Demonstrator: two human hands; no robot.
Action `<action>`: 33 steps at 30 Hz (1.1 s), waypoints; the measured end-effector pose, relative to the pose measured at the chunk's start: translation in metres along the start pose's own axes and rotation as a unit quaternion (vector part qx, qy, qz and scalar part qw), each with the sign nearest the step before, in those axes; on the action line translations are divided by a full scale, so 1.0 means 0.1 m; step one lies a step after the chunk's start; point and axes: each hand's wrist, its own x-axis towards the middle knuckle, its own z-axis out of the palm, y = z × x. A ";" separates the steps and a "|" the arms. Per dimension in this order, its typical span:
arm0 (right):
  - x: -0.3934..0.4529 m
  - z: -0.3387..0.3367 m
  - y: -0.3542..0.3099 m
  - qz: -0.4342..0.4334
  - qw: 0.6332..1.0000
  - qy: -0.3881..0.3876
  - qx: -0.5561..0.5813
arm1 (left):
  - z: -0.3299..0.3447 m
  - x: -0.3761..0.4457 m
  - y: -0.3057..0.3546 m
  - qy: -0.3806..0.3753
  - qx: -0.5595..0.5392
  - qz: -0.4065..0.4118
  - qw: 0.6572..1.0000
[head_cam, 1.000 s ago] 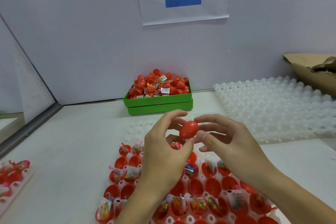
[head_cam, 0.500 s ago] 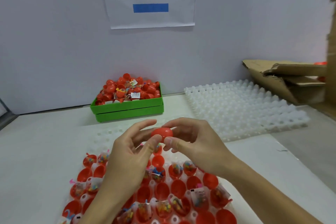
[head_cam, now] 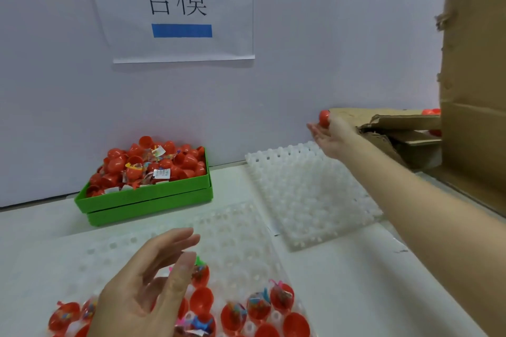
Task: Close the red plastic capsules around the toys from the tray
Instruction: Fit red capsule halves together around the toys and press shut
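**One capsule closed and on its way to the box; open halves wait in the near tray**

At the far left a green bin [head_cam: 147,201] is heaped with red capsule parts and bagged toys. Near the camera, the left hand [head_cam: 145,284] hovers just above the clear tray [head_cam: 241,238], fingers spread and loosely bent, holding nothing. Below it the tray's near rows hold open capsule halves [head_cam: 282,297], several with a small bagged toy [head_cam: 257,299] sitting in the cup.

To the right, a stack of white moulded trays [head_cam: 306,194] lies on the table. Above its far edge the right hand [head_cam: 330,133] reaches out with a closed red capsule [head_cam: 325,117] pinched at its fingertips, close to the open cardboard box [head_cam: 394,123] at the far right, where more red shows inside.

The capsule looks like thin, hard, glossy plastic: light, stiff, and probably slippery when squeezed at its rounded ends. A hold around its middle, near the seam, should be steadier. The open halves likely flex at the rim, so each is best pinched by its wall with the toy bag tucked fully inside, or the film could catch in the seam and stop the snap.
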 end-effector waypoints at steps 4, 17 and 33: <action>0.56 -0.04 -0.37 -0.029 0.993 0.064 0.096 | 0.00 0.03 -0.04 0.020 0.009 0.014 1.000; -0.82 -0.19 0.63 -0.130 0.825 -0.267 -0.480 | -0.23 0.12 0.04 -0.038 0.152 -0.043 0.987; -2.12 -0.11 1.13 -0.240 0.637 -0.396 -0.616 | -0.35 0.09 0.02 -0.021 0.266 0.001 0.964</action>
